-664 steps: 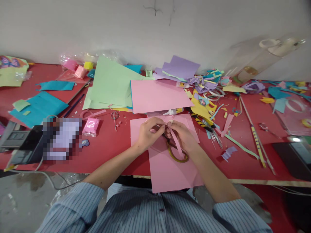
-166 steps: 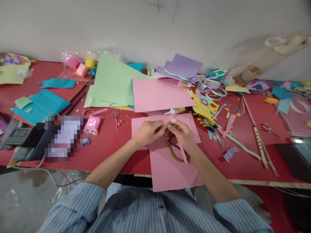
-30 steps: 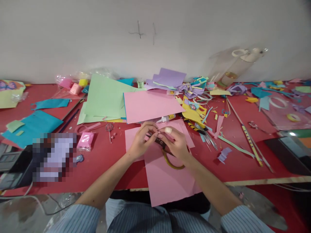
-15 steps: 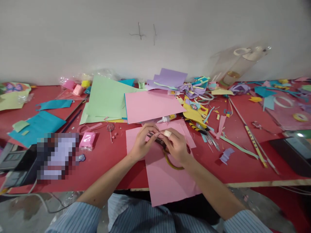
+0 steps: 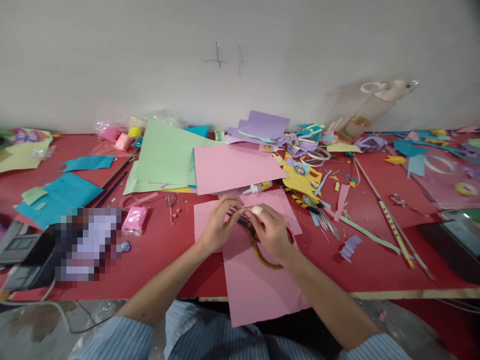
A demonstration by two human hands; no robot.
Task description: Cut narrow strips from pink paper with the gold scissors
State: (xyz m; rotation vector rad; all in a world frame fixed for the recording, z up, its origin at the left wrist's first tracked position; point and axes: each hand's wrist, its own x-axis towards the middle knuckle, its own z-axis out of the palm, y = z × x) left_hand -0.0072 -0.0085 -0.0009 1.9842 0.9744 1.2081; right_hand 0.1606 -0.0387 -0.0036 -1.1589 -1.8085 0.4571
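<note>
Item, left hand (image 5: 222, 222): fingers bent inward, thumb and forefinger closed in a pinch. Item, right hand (image 5: 272, 231): fingers likewise closed, one wearing a pale wrap (image 5: 258, 210). Item, small piece (image 5: 245, 210), apparently gripped where the two sets of fingertips meet, above the nearer pink sheet (image 5: 258, 297) (mostly covered by the fingers, so from where I stand its shape and material stay uncertain). If it is paper, it should prove very light, soft and quick to crease; best taken by its outer edges, with little pressure. Item, scissors (image 5: 257, 253), gold-handled, lying below the hands on that sheet; probably the stiffest and heaviest thing near them, best lifted by the handle loops. Beyond the hands: a glue bottle (image 5: 259, 188) on its side, and a farther pink sheet (image 5: 238, 167). To the left on the red table (image 5: 161, 247), a pink packet (image 5: 134, 220). Amendments since the earlier views: the pink strip that hung from the right hand over the scissors some seconds ago no longer shows; the view takes in more wall; the scissors and bottle keep their places.
</note>
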